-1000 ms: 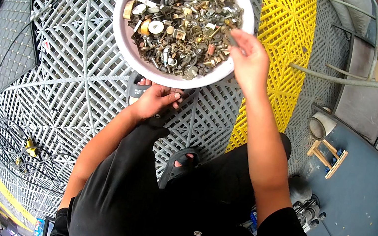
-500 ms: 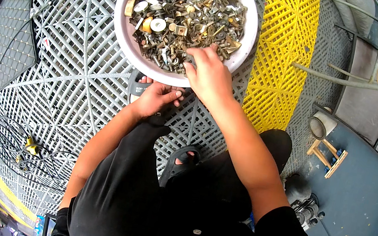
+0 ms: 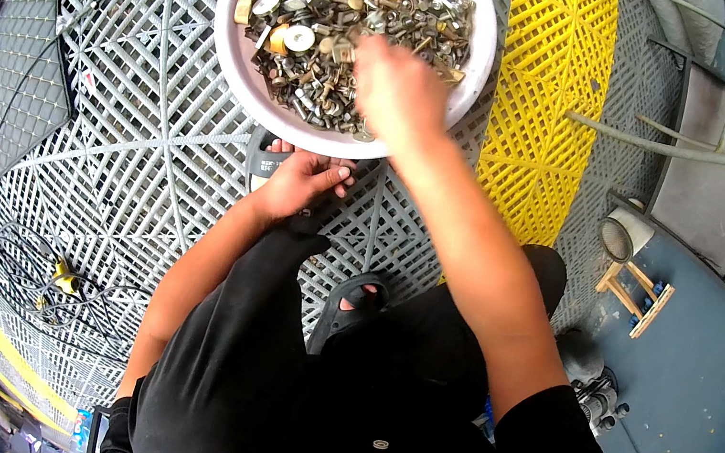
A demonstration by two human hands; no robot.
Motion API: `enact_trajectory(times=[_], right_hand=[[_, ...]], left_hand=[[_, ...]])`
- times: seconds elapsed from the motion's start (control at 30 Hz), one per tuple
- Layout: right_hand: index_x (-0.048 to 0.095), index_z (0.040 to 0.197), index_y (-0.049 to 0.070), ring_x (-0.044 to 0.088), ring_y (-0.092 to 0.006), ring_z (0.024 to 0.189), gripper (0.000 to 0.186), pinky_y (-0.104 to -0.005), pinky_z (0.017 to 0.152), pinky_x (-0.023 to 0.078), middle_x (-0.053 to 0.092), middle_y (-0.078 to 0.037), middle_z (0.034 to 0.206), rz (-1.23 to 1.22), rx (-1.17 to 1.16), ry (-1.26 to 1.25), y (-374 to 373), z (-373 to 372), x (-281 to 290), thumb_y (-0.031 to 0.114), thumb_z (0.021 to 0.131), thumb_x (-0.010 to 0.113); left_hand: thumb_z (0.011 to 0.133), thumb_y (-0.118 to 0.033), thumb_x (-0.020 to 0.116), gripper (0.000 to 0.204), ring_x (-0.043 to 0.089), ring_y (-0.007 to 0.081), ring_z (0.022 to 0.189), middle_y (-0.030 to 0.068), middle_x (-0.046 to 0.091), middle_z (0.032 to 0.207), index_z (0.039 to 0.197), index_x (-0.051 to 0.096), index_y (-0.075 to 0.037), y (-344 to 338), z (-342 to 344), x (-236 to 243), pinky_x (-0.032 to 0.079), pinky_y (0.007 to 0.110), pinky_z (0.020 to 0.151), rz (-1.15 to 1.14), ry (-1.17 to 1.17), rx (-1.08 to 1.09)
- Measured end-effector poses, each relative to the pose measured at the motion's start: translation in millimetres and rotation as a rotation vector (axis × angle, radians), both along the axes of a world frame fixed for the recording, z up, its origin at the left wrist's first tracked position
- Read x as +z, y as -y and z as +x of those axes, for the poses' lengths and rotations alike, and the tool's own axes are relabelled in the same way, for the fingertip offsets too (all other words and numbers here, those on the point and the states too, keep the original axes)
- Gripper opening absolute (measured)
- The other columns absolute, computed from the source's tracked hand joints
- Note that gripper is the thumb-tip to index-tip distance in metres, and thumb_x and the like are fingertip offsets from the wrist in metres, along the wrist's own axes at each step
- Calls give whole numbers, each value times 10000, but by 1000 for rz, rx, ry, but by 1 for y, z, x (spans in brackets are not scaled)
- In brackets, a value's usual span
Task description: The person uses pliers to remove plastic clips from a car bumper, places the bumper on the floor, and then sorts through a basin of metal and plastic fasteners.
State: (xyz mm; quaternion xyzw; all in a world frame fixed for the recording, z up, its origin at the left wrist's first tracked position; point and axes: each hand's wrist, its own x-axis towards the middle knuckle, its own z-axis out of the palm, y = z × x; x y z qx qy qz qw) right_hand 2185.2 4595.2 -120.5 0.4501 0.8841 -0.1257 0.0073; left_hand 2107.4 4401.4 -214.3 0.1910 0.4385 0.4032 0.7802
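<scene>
A round white-pink basin (image 3: 230, 72) holds a heap of mixed bolts, nuts and washers (image 3: 310, 86). My right hand (image 3: 399, 87) reaches over its near rim, palm down, with the fingers among the hardware. Motion smears those fingers, so their grip is hidden. Close to the fingertips lies a square metal piece (image 3: 343, 51), and a white round disc (image 3: 299, 38) is left of it. Just below the near rim, my left hand (image 3: 300, 182) is closed, thumb bent against curled fingers. Whatever it holds, if anything, is hidden.
Both feet wear dark sandals (image 3: 345, 313), one partly under the basin. Grey grid flooring (image 3: 129, 118) has a yellow strip (image 3: 544, 103) at right. A coiled black cable (image 3: 60, 290) lies left; a small wooden frame (image 3: 631, 298) and hoses (image 3: 676, 154) are at right.
My right hand has moved up and slightly left, deeper over the heap of hardware. My left hand has stayed almost in place by the near rim.
</scene>
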Motion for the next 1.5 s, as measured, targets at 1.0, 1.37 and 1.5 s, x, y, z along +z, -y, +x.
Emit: enact_trajectory(times=[1.0,1.37,1.5], right_hand=[[692,1152,156,721,-354,756,201,-450,680,594,735,-131,905,-15,-14,-16,12,31,6,245,989,615],[764,992,166,698,-277,857,171,-407,751,572,717,-25,915,62,175,64,27,45,45,309,931,692],[775,912,156,669,-262,929,134,-419,763,559,696,-29,936,151,159,-276,-10,1,8,269,891,706]], left_hand=[[1051,-169,599,318,628,116,891,60,677,1057,1252,607,77,1,-1,5,519,263,860,-18,30,10],[1050,-179,602,333,628,110,885,57,678,1055,1268,607,73,4,-2,4,516,257,851,-12,19,-1],[1047,-190,610,332,639,109,862,55,686,1031,1235,624,84,1,-1,4,526,261,840,-5,27,10]])
